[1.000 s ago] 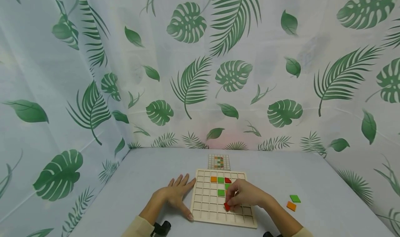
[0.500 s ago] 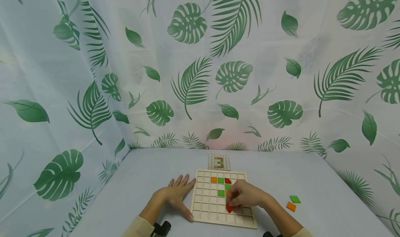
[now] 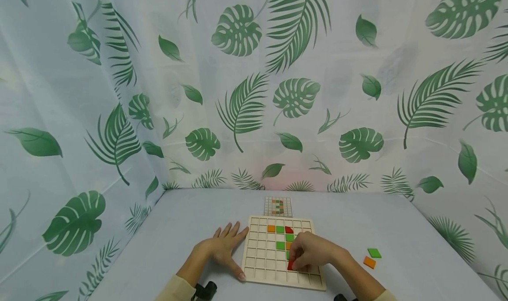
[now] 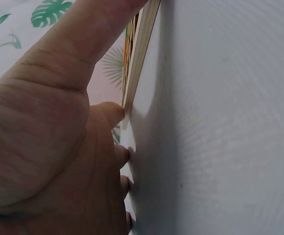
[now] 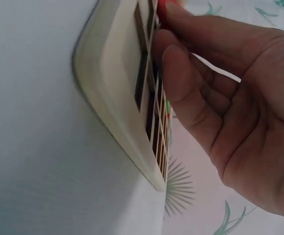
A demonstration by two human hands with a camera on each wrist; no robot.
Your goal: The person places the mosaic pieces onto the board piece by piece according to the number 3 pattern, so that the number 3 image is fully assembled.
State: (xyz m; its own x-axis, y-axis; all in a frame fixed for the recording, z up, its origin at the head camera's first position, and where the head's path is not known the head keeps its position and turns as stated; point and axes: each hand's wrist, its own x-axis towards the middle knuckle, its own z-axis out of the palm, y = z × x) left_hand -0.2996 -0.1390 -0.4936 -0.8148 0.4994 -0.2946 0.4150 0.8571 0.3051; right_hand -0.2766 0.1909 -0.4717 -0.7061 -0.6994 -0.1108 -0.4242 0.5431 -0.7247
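Observation:
A wooden grid board (image 3: 262, 265) lies on the table with flat coloured tiles in its cells. My right hand (image 3: 313, 251) bends over it in the head view, thumb and fingers pinching a red tile (image 3: 290, 265) down at the board's surface below a green tile (image 3: 288, 255). Part of that red tile (image 5: 163, 9) shows at the fingertips in the right wrist view. Farther up sit a red round-edged tile (image 3: 289, 230), an orange tile (image 3: 271, 228) and several green ones. My left hand (image 3: 225, 247) lies spread, its thumb and index finger touching the board's left edge.
Behind the board lies a small pattern card (image 3: 278, 206) printed with a grid and coloured shapes. To the right, a loose green tile (image 3: 374, 253) and an orange tile (image 3: 369, 261) rest on the table. A leaf-print curtain (image 3: 254, 116) hangs behind and at the sides.
My right hand has moved slightly toward me and right, bringing the red tile, earlier tilted, down at the board below the green one. The left hand stays in place.

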